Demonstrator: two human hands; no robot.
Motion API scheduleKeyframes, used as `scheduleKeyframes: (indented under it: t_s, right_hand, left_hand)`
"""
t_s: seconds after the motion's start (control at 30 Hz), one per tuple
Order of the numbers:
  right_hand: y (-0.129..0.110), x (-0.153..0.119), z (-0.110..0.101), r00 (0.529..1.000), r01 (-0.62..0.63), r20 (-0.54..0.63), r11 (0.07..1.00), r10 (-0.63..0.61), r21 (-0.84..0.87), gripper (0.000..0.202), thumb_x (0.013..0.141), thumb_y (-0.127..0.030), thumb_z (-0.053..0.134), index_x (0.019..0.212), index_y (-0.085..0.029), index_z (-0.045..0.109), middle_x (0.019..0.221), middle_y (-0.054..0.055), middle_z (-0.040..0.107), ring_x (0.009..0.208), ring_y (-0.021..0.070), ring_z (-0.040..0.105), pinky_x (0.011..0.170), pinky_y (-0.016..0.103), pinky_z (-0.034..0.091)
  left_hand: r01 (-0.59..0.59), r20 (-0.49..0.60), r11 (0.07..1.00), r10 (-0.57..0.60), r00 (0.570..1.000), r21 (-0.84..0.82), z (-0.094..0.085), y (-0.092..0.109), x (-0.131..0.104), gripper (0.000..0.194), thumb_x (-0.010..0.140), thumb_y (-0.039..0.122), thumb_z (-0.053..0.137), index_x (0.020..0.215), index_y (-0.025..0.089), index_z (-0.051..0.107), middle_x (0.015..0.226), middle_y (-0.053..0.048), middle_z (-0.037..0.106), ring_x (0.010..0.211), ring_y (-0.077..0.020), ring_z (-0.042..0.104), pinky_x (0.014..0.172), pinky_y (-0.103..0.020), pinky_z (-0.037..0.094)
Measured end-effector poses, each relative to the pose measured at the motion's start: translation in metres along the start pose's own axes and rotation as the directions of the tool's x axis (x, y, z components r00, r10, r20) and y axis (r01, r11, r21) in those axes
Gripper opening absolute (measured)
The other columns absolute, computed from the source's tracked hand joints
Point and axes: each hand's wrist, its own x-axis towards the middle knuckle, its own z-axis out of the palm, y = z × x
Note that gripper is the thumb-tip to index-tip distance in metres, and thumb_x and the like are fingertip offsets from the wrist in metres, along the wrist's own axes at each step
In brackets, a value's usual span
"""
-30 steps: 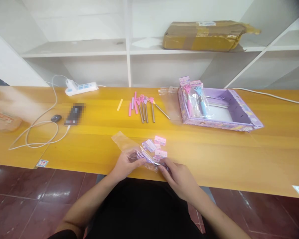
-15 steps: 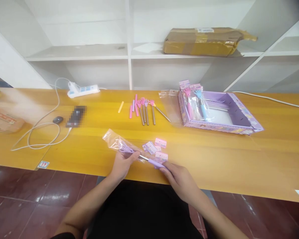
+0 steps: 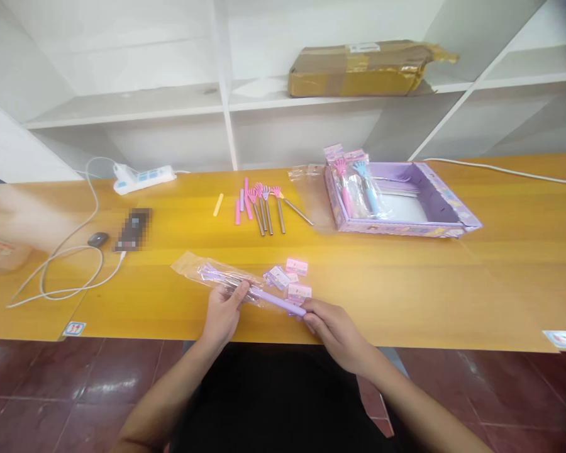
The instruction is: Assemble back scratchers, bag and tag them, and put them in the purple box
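A partly bagged lilac back scratcher (image 3: 266, 296), head (image 3: 211, 272) toward ten o'clock, is grasped by the left hand (image 3: 222, 313). Its handle (image 3: 285, 304) is pinched by the right hand (image 3: 334, 330).

Glossy plastic bag (image 3: 187, 265), smooth wood-look table (image 3: 424, 289)

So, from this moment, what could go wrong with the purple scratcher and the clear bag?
The pronged head of the purple scratcher seems inside the clear bag, so it might snag or tear the thin film. The left hand grips the bag and scratcher together, so the film could bunch up. Small cards lie loose near the right hand, which might knock them.
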Motion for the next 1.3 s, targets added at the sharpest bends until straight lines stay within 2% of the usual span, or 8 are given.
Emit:
scheduleKeyframes:
  t_s: [0.33, 0.43, 0.6, 0.8, 0.93, 1.0, 1.13, 1.3]
  right_hand:
    - [0.007, 0.012, -0.004, 0.991, 0.132, -0.02, 0.987, -0.131, 0.096, 0.043, 0.114, -0.045, 0.048, 0.084, -0.02, 0.065, 0.076, 0.0, 0.059, 0.07, 0.0146, 0.054, 0.068, 0.027, 0.04]
    - [0.008, 0.013, -0.004, 0.986, 0.163, 0.004, 0.977, -0.165, 0.14, 0.042, 0.112, -0.045, 0.053, 0.082, -0.02, 0.067, 0.077, 0.001, 0.061, 0.072, 0.014, 0.056, 0.068, 0.026, 0.04]
    - [0.008, 0.014, 0.006, 0.986, 0.157, 0.036, 0.972, -0.166, 0.174, 0.031, 0.102, -0.044, 0.073, 0.082, -0.021, 0.067, 0.079, -0.001, 0.062, 0.074, 0.0138, 0.056, 0.07, 0.026, 0.041]
    - [0.004, 0.014, 0.015, 1.0, -0.002, -0.005, 0.986, 0.003, 0.167, 0.048, 0.08, -0.052, 0.093, 0.092, -0.023, 0.057, 0.084, -0.004, 0.053, 0.071, 0.0134, 0.047, 0.063, 0.025, 0.038]
    - [0.006, 0.01, 0.017, 1.0, -0.018, 0.018, 0.985, 0.015, 0.17, 0.045, 0.088, -0.048, 0.088, 0.116, -0.026, 0.059, 0.092, -0.002, 0.058, 0.071, 0.0137, 0.052, 0.064, 0.026, 0.044]
    - [0.008, 0.008, 0.015, 0.999, 0.051, -0.011, 0.987, -0.05, 0.152, 0.046, 0.094, -0.045, 0.083, 0.128, -0.029, 0.057, 0.098, 0.0, 0.058, 0.073, 0.0144, 0.054, 0.067, 0.028, 0.049]
    - [0.014, 0.006, 0.011, 0.968, 0.251, -0.045, 0.964, -0.248, 0.09, 0.067, 0.087, -0.043, 0.09, 0.142, -0.031, 0.054, 0.112, 0.005, 0.055, 0.084, 0.0177, 0.059, 0.077, 0.034, 0.058]
    - [0.014, 0.007, 0.009, 0.928, 0.363, -0.072, 0.93, -0.367, -0.058, 0.024, 0.102, -0.015, 0.069, 0.122, -0.028, 0.069, 0.117, 0.008, 0.053, 0.105, 0.0195, 0.064, 0.089, 0.034, 0.061]
  left_hand:
    - [-0.017, 0.089, 0.995, 0.008, 0.996, 0.103, -0.007, -0.008, 0.001, 0.041, 0.07, 0.051, 0.098, 0.086, 0.016, 0.084, 0.079, -0.004, 0.08, 0.067, -0.016, 0.073, 0.071, -0.028, 0.063]
    - [-0.037, 0.193, 0.982, 0.001, 0.981, 0.185, -0.01, -0.009, -0.001, 0.038, 0.079, 0.052, 0.092, 0.089, 0.016, 0.084, 0.08, -0.005, 0.081, 0.075, -0.0188, 0.075, 0.076, -0.029, 0.063]
    - [-0.084, 0.488, 0.919, -0.126, 0.864, 0.386, -0.003, -0.005, -0.008, 0.035, 0.087, 0.049, 0.085, 0.095, 0.015, 0.084, 0.095, -0.01, 0.084, 0.091, -0.0252, 0.078, 0.091, -0.036, 0.061]
    - [-0.062, 0.567, 0.892, -0.229, 0.791, 0.448, 0.005, 0.002, -0.012, 0.038, 0.092, 0.052, 0.079, 0.095, 0.015, 0.083, 0.091, -0.009, 0.084, 0.087, -0.0242, 0.078, 0.084, -0.034, 0.061]
    - [-0.072, 0.535, 0.88, -0.219, 0.816, 0.47, 0.003, 0.0, -0.011, 0.039, 0.093, 0.053, 0.077, 0.096, 0.015, 0.08, 0.092, -0.009, 0.082, 0.087, -0.0234, 0.076, 0.083, -0.033, 0.06]
    - [-0.073, 0.499, 0.888, -0.186, 0.846, 0.454, 0.0, -0.003, -0.011, 0.039, 0.095, 0.054, 0.075, 0.097, 0.015, 0.078, 0.093, -0.009, 0.081, 0.088, -0.0232, 0.075, 0.086, -0.033, 0.059]
    - [0.017, 0.417, 0.936, -0.174, 0.892, 0.353, -0.005, -0.009, -0.008, 0.041, 0.096, 0.057, 0.074, 0.104, 0.016, 0.071, 0.089, -0.006, 0.077, 0.079, -0.0208, 0.072, 0.078, -0.032, 0.057]
    - [0.042, 0.395, 0.95, -0.169, 0.903, 0.311, -0.006, -0.01, -0.006, 0.043, 0.096, 0.057, 0.073, 0.107, 0.016, 0.067, 0.09, -0.004, 0.072, 0.079, -0.0183, 0.069, 0.077, -0.03, 0.054]
